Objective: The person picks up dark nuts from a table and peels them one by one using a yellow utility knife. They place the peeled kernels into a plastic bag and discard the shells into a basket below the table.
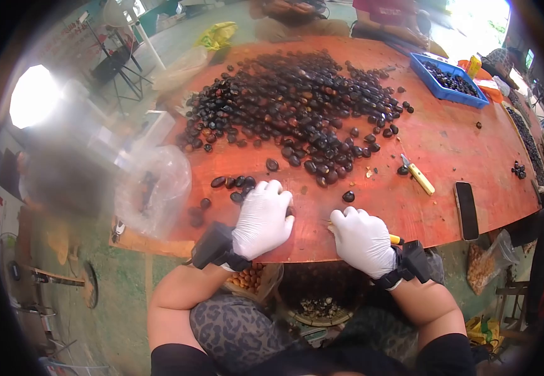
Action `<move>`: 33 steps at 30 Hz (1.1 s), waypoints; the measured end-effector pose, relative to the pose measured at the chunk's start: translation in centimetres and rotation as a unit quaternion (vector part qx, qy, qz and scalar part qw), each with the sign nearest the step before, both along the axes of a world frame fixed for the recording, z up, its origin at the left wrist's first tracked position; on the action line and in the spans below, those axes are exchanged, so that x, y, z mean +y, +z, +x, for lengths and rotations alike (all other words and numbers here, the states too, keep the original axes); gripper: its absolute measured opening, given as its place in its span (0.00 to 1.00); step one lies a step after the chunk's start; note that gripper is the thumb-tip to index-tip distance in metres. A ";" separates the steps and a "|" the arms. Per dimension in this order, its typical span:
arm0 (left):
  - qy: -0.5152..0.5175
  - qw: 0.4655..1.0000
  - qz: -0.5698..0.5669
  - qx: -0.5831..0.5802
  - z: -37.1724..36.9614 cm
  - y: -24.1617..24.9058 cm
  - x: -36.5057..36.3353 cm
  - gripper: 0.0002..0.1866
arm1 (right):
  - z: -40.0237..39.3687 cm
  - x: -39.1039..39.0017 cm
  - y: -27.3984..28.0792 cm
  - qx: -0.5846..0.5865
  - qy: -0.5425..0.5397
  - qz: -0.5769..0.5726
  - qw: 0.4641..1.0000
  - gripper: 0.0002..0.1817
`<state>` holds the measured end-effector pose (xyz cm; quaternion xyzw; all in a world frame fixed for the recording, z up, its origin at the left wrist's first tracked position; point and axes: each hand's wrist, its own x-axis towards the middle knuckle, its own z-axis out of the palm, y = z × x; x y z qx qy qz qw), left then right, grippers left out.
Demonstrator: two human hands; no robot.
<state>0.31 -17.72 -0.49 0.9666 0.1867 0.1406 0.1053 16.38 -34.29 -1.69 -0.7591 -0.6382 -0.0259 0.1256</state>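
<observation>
My left hand (264,216), in a white glove, is closed near the table's front edge. Between its thumb and fingers is what looks like a dark nut (290,212), mostly hidden. A few glossy dark nuts (231,182) lie just beyond these fingers. My right hand (363,238), also gloved, is wrapped round a yellow-handled tool (396,239); its black-marked handle end sticks out by the wrist, and its working end is hidden. One loose nut (348,196) lies between the hands, farther in. A small knife (418,177) with a pale yellow handle rests to the right.
A wide pile of dark nuts (297,100) covers the far middle of the red table (472,150). A blue tray (450,94) of nuts stands far right, a phone (466,211) nearer. A clear plastic bag (159,194) is at left. Two people sit opposite.
</observation>
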 end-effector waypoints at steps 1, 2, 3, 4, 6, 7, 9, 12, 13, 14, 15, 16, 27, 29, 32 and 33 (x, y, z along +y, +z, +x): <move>0.018 0.999 0.026 -0.003 0.0 0.2 0.1 0.12 | 0.1 0.0 0.0 0.005 -0.008 0.000 1.000 0.07; 0.036 0.998 0.052 -0.006 0.0 0.3 0.2 0.13 | 0.3 -0.1 -0.1 0.006 -0.011 0.007 1.000 0.08; 0.054 0.995 0.078 -0.009 0.0 0.4 0.3 0.14 | 0.4 -0.1 -0.2 0.008 -0.015 0.014 1.000 0.08; 0.060 0.996 0.058 0.011 0.1 0.5 0.3 0.15 | 0.5 0.0 -0.3 0.010 -0.019 0.021 1.000 0.09; 0.041 0.995 0.091 -0.008 0.3 -0.6 0.3 0.15 | 0.4 0.0 -0.2 0.011 -0.022 0.017 1.000 0.08; 0.032 0.994 0.106 -0.019 0.5 -1.3 0.4 0.15 | 0.4 0.0 -0.2 0.011 -0.023 0.014 1.000 0.08; 0.037 0.988 0.151 -0.019 0.5 -2.1 1.0 0.12 | 0.5 -0.1 -0.2 0.010 -0.021 0.014 1.000 0.08; 0.071 0.978 0.198 0.002 0.1 -2.4 2.1 0.10 | 0.6 -0.2 -0.3 0.009 -0.019 0.017 1.000 0.08; 0.084 0.976 0.198 0.016 -0.2 -2.5 2.4 0.10 | 0.6 -0.2 -0.3 0.009 -0.018 0.019 1.000 0.08; 0.097 0.975 0.198 0.028 -0.4 -2.5 2.8 0.11 | 0.6 -0.2 -0.3 0.011 -0.019 0.018 1.000 0.08; 0.110 0.973 0.198 0.041 -0.6 -2.4 2.9 0.11 | 0.6 -0.3 -0.2 0.013 -0.020 0.017 1.000 0.08; 0.134 0.975 0.165 0.069 -0.6 -2.1 3.1 0.13 | 0.6 -0.3 -0.2 0.015 -0.020 0.015 1.000 0.08; 0.045 0.984 0.171 0.025 1.3 -2.6 6.0 0.14 | 0.6 -0.3 -0.1 0.018 -0.020 0.014 1.000 0.09; 0.081 0.979 0.180 0.047 0.6 -2.9 6.0 0.14 | 0.7 -0.4 -0.2 0.017 -0.018 0.013 1.000 0.09; 0.117 0.980 0.132 0.090 -0.1 -0.4 5.3 0.15 | 0.7 -0.4 -0.3 0.014 -0.014 0.013 1.000 0.09; 0.106 0.985 0.121 0.062 0.1 0.0 5.5 0.15 | 0.7 -0.3 -0.4 0.012 -0.015 0.012 1.000 0.09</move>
